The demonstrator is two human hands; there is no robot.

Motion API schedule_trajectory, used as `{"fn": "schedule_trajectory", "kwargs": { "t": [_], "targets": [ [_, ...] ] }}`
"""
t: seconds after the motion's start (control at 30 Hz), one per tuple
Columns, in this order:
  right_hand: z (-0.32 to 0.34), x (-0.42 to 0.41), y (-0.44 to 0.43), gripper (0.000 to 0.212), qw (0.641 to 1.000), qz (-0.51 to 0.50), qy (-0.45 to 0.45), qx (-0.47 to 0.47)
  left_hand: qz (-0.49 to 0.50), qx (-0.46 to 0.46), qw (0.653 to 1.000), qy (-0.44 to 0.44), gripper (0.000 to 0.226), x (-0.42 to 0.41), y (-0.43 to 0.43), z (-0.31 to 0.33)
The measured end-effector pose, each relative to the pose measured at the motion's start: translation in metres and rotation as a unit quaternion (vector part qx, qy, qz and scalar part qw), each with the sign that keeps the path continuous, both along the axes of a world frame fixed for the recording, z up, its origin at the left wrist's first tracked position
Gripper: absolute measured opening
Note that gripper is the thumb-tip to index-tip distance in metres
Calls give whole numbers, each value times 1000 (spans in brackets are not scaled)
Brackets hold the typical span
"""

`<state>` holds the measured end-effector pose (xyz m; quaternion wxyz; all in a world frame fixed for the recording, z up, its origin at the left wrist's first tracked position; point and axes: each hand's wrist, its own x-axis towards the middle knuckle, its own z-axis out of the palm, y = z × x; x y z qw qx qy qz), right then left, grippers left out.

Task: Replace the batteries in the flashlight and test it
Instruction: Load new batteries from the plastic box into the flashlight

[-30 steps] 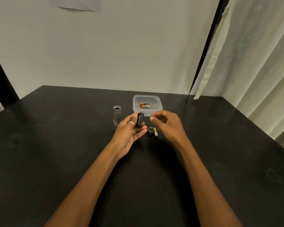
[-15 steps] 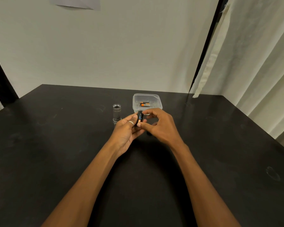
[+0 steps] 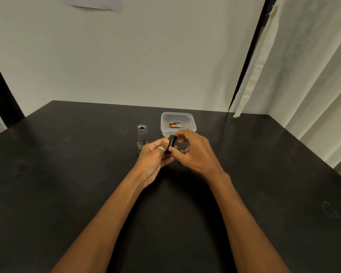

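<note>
My left hand [image 3: 153, 160], a ring on one finger, grips a small black battery holder [image 3: 168, 150] just above the table. My right hand [image 3: 196, 153] pinches a black battery [image 3: 172, 141] with blue print, index finger at its top end and thumb at its lower end, pressed against the holder. The grey flashlight body [image 3: 141, 134] stands upright with its open end up, just left of my hands. The flashlight's end cap [image 3: 182, 151] lies on the table and is mostly hidden behind my right hand.
A clear plastic container [image 3: 165, 117] sits just beyond my hands with orange-and-black batteries [image 3: 175, 125] inside. The black table [image 3: 67, 184] meets a white wall at the back. Curtains [image 3: 303, 85] hang along the right edge.
My right hand moved left from open air to the holder and closed its fingers on a battery there. My left hand stayed nearly in place with the holder.
</note>
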<state>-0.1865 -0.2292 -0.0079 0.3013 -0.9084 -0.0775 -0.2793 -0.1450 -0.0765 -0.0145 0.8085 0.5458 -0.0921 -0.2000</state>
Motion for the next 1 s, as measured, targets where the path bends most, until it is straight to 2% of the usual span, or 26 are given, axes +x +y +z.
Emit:
{"fn": "schedule_trajectory", "kwargs": {
  "t": [0.2,0.33,0.57,0.73,0.87,1.0],
  "targets": [
    [0,1,-4,44,995,0,3,-97,-8,13,1000,-19,24,0,-1,-1],
    [-1,-1,0,41,992,-20,-12,-123,-12,17,999,-27,25,1,-2,-2],
    [-1,-4,3,42,996,-12,-11,-89,-21,27,999,-34,26,2,-2,-4],
    [-1,-3,7,24,996,-6,-22,-81,-11,21,999,-21,27,3,-1,-5],
    [-1,-1,4,26,998,29,-3,-54,-2,13,1000,-3,26,5,-1,-5],
    [-1,-2,3,24,999,43,-3,25,3,0,1000,13,24,3,-2,-2]
  ]
}}
